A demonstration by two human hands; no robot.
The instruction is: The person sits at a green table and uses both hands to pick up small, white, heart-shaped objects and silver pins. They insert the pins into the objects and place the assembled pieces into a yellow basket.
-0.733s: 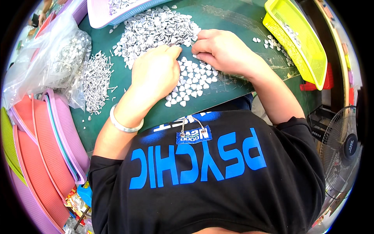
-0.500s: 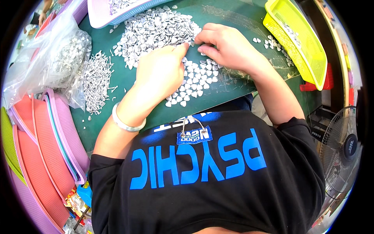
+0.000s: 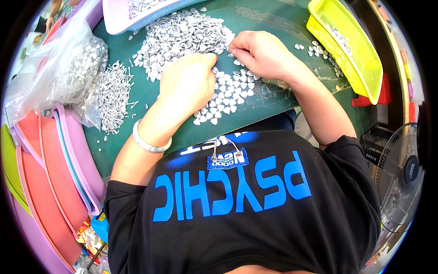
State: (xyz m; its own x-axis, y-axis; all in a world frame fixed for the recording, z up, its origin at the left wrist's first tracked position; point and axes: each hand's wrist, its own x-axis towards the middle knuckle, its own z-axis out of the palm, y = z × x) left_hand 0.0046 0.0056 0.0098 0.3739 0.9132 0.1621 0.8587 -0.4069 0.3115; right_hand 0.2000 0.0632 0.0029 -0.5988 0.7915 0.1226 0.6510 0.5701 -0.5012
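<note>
Holding left hand (image 3: 189,77) and right hand (image 3: 263,54) curled beside the heart heap (image 3: 187,35), cannot tell if gripping, with loose hearts (image 3: 229,94) nearside of it, apparently spread for separation.

the left hand (image 3: 188,82) and right hand (image 3: 264,55) meet at the silver heart pile (image 3: 187,36) on a green table (image 3: 278,20).

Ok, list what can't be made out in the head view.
Head view:
Left hand: its back hides the grip and anything held.
Right hand: anything pinched is too small to tell.
Lilac-and-blue basket: cut off by the upper edge.
Clear plastic bag: its wrinkles blur the contents.
</note>
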